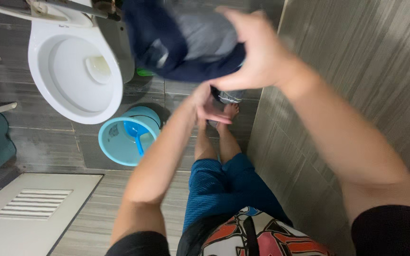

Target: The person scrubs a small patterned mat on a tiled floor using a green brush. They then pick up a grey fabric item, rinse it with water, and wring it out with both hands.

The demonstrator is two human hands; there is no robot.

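The right hand pinches a dark blue and grey garment, held up above the tiled floor; the left hand, fingers loosely curled, grips nothing, just below the cloth; beneath stand a white toilet and a light blue bucket holding a blue scoop.

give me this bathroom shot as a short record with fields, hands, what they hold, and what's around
right hand: raised, gripping a dark blue garment
left hand: below the garment, fingers bent, contact unclear
toilet: white, seat up, upper left
bucket: light blue, on the floor beside the toilet, a blue dipper inside
wall: grey tiles, on the right
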